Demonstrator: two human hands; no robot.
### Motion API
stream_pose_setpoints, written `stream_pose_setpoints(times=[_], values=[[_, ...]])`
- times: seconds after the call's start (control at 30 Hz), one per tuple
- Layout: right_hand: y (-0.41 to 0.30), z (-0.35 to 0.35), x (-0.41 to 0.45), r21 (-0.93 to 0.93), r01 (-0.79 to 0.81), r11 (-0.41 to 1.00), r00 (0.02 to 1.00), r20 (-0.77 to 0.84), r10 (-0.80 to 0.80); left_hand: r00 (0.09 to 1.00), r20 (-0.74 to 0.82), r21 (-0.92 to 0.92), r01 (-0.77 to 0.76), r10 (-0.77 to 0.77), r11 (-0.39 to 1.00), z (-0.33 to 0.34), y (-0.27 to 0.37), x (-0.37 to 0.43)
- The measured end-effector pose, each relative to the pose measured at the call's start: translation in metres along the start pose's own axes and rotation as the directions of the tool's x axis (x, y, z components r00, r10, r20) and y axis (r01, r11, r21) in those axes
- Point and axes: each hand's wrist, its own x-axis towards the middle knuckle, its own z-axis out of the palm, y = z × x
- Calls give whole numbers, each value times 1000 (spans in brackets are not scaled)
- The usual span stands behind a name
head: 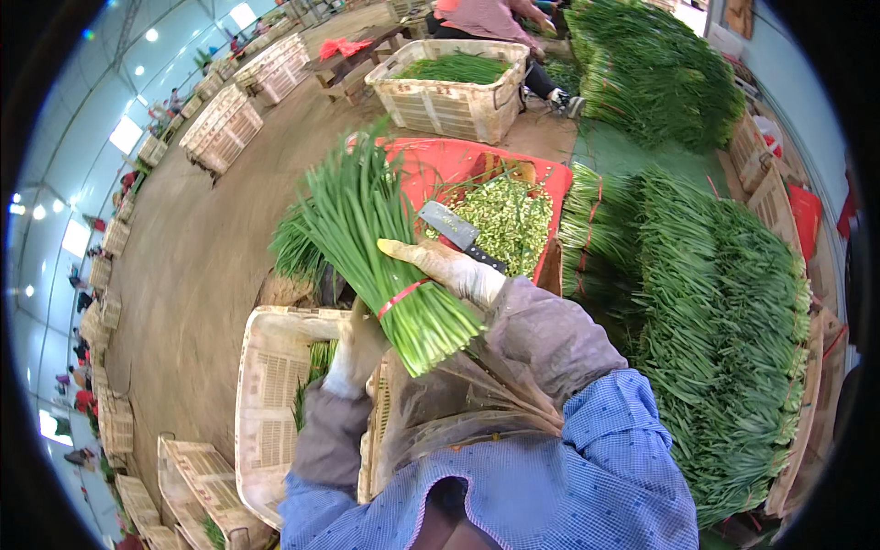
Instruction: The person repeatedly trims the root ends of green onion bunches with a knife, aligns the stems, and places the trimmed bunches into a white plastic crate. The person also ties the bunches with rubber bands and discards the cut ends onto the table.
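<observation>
A large bunch of garlic chives (368, 234) is held up before me at a slant, green tips away and pale cut ends toward my body. A red band (403, 298) circles it near those ends. My left hand (362, 344), in a pale glove, supports the bunch from below on its left, its fingers partly hidden. From the right my right hand (447, 267), also gloved, grips it with the thumb lying across the stems. Just beyond the right hand, a cleaver (450, 223) with a black riveted handle rests beside a heap of chopped pale stem ends (512, 223).
The cleaver and trimmings lie on a red-covered work surface (426, 161). Left of my body stands a plastic crate (271, 392) with chives inside. Banded bunches (715, 330) are piled at right. Ahead are a chive-filled crate (447, 110) and a seated person (488, 20).
</observation>
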Motion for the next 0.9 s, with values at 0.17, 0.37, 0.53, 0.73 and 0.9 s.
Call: stream_pose_setpoints(times=[0.17, 0.37, 0.53, 0.73, 0.9], values=[[-47, 18, -27, -904, 136, 404, 894, -63, -443, 991, -58, -448, -132, 119, 884, 4, -20, 31], [-25, 20, -82, -880, 61, 471, 952, -90, -292, 962, -239, -434, -228, 132, 871, 5, -2, 42], [3, 16, -60, -719, -14, 695, 943, -241, -230, 929, -291, -396, -333, 227, 856, -3, -6, 42], [-12, 3, -92, -681, -40, 731, 979, -171, -106, 885, -385, -418, -419, 261, 806, -28, 7, 36], [-47, -45, -142, -673, -280, 685, 859, -494, -135, 784, -542, -406, -560, 303, 722, -72, 35, 27]])
